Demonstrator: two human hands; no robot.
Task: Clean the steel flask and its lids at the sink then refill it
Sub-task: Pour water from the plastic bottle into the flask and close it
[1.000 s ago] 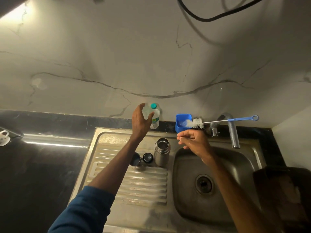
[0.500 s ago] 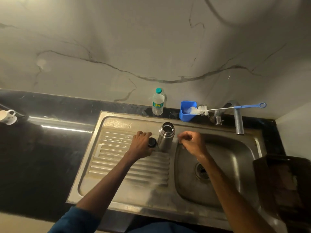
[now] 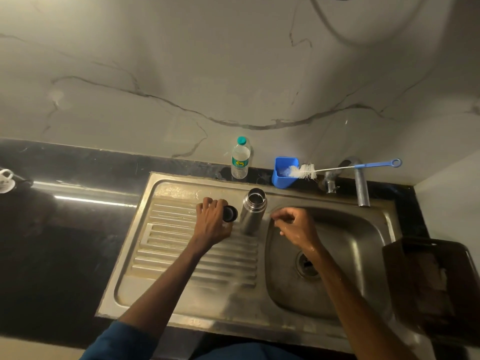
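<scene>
- Steel flask (image 3: 253,211) stands upright and uncapped on the drainboard (image 3: 181,255), near its back edge and right at the border with the basin (image 3: 350,255); its open mouth faces up.
- The left hand (image 3: 213,222) rests on the drainboard just left of the flask, knuckles up, fingers curled down round a dark lid (image 3: 230,213); the lid's right side shows past the fingers, close beside the flask with a narrow gap between them; whether a second lid lies under the palm cannot be told.
- The right hand (image 3: 296,227) hangs over the basin's left rim, just right of the flask and not touching it; it is wet, its fingers loosely curled, thumb and forefinger near together; it has hold of nothing.
- A water bottle (image 3: 240,159) with a teal cap stands upright on the black counter (image 3: 78,242) behind the sink's back edge, against the wall; its cap is on.
- A blue tub (image 3: 284,178) sits on the counter to the right of the bottle, behind the back edge of the basin; a bottle brush (image 3: 304,171) lies with its white bristles at the tub's rim and its blue handle reaching right, across the tap (image 3: 361,183).
- The drain (image 3: 307,265) sits in the basin floor, below the right forearm.
- A dark crate (image 3: 428,281) overlaps the sink's right edge; a white cup (image 3: 5,180) stands at the counter's far left.
</scene>
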